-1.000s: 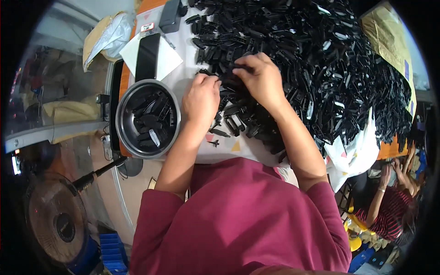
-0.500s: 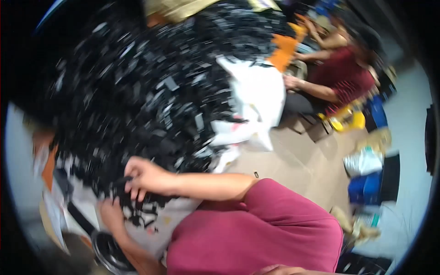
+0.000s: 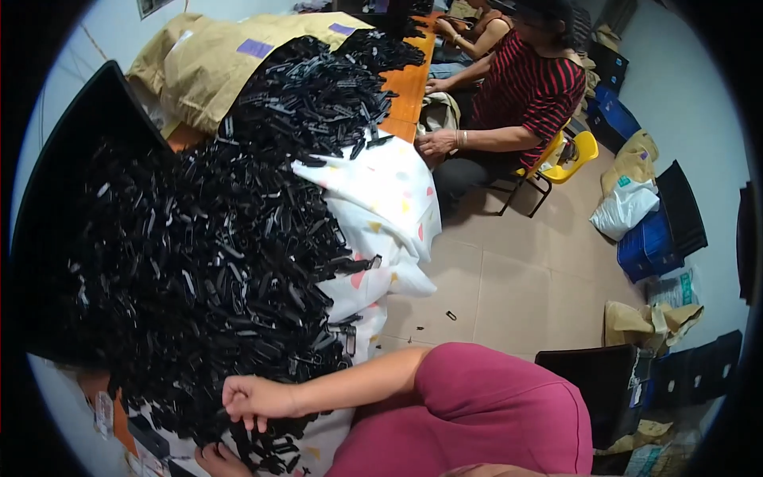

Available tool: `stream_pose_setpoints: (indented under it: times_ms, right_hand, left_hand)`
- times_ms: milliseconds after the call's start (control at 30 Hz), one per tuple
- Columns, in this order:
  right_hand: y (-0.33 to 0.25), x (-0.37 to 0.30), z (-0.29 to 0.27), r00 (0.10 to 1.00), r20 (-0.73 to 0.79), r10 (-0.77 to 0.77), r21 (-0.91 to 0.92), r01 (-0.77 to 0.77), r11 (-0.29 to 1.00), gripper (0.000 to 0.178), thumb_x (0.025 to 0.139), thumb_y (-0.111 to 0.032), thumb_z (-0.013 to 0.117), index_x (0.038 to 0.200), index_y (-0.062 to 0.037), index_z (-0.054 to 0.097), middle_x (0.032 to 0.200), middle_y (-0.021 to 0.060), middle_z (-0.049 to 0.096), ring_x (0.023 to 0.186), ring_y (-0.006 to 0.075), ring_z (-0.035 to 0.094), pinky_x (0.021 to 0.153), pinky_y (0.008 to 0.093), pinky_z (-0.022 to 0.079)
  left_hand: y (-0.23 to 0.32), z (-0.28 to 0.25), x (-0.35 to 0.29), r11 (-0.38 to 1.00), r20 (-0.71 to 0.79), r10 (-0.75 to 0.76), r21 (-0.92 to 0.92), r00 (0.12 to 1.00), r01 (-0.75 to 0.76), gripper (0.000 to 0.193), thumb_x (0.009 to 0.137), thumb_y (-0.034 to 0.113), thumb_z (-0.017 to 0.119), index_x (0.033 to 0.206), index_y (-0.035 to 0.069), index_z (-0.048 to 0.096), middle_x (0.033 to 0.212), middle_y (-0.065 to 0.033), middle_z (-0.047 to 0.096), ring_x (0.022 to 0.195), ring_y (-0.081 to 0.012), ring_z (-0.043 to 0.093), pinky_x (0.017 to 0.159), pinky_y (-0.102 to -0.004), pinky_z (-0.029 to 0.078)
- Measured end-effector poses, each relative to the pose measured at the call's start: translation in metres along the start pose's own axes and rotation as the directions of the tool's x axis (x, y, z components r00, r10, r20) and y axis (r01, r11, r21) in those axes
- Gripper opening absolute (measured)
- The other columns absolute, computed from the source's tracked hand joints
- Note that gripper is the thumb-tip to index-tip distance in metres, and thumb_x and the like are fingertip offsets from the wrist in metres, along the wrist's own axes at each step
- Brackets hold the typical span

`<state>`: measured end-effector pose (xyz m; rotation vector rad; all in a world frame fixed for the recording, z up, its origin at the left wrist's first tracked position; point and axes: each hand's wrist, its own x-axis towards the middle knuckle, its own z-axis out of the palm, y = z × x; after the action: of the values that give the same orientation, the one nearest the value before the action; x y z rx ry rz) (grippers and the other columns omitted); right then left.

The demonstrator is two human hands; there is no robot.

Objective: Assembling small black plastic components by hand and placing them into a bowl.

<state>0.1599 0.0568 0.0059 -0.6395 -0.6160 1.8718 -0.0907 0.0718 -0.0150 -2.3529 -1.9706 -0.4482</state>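
Observation:
A big heap of small, long black plastic pieces [image 3: 214,262] covers the work surface, some with an oblong slot through them. My right hand [image 3: 258,401] is over the near edge of the heap, its fingers curled down; whatever lies at the fingertips merges with the black pieces behind. Lower and to the left, my left hand [image 3: 221,461] is partly cut off by the bottom edge, its fingers bent beside a few loose pieces. Under the near pieces lies a white cloth [image 3: 381,199] with coloured triangles, draped over the table's right side.
A large black bin [image 3: 119,87] borders the heap on the left. Brown sacks [image 3: 199,67] lie behind it. Along the orange table [image 3: 407,99], a person in a striped top [image 3: 524,87] sits on a yellow chair [image 3: 584,155], another person beyond. Blue crates [image 3: 648,242] line the right wall.
The view has shifted and sharpened, with the heap and both hands sitting lower in it. The dark piece seen earlier at my right fingers no longer shows distinctly.

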Motion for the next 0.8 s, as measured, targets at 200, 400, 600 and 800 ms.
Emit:
stream_pose_setpoints:
  times_ms: [200,400,600,800]
  right_hand:
    - [-0.003,-0.011,0.022,0.661,0.389,-0.642,-0.604,0.709,0.364,0.032,0.071,-0.004,0.062,0.102,-0.0058,0.057,0.093,0.0085,0.057,0.092,0.0265,0.052,0.082,0.0352,0.042]
    - [-0.009,-0.014,0.018,0.657,0.337,-0.675,-0.619,0.695,0.367,0.028,0.072,-0.003,0.06,0.1,-0.001,0.056,0.098,0.0109,0.057,0.094,0.0285,0.052,0.083,0.0363,0.042]
    - [-0.021,-0.022,0.014,0.775,0.197,-0.6,-0.674,0.552,0.491,0.025,0.077,-0.005,0.058,0.101,0.0005,0.054,0.099,0.0139,0.056,0.093,0.0305,0.055,0.08,0.0353,0.045]
    - [-0.008,-0.026,0.024,0.704,0.268,-0.657,-0.677,0.623,0.392,0.029,0.08,-0.008,0.058,0.107,-0.0019,0.053,0.101,0.012,0.057,0.091,0.0291,0.056,0.078,0.0349,0.046]
  left_hand:
    - [0.091,-0.05,-0.001,0.522,0.261,-0.082,-0.811,0.962,0.265,0.031,0.087,0.021,0.053,0.112,0.004,0.046,0.088,-0.0089,0.056,0.078,-0.0212,0.055,0.064,-0.0286,0.046]
    - [0.1,-0.051,0.006,-0.003,0.559,0.031,-0.829,0.828,0.56,0.032,0.091,0.017,0.047,0.121,0.008,0.041,0.089,-0.0056,0.054,0.066,-0.0099,0.048,0.053,-0.0215,0.039]
    - [0.098,-0.036,-0.005,0.145,0.409,0.161,-0.91,0.898,0.389,0.039,0.091,0.009,0.046,0.129,0.004,0.037,0.098,-0.0047,0.055,0.072,-0.0079,0.048,0.063,-0.0194,0.04]
    - [0.081,-0.029,-0.008,0.334,0.363,-0.074,-0.869,0.929,0.366,0.038,0.086,0.011,0.055,0.119,0.001,0.04,0.115,-0.0104,0.049,0.099,-0.0181,0.049,0.083,-0.0276,0.04]
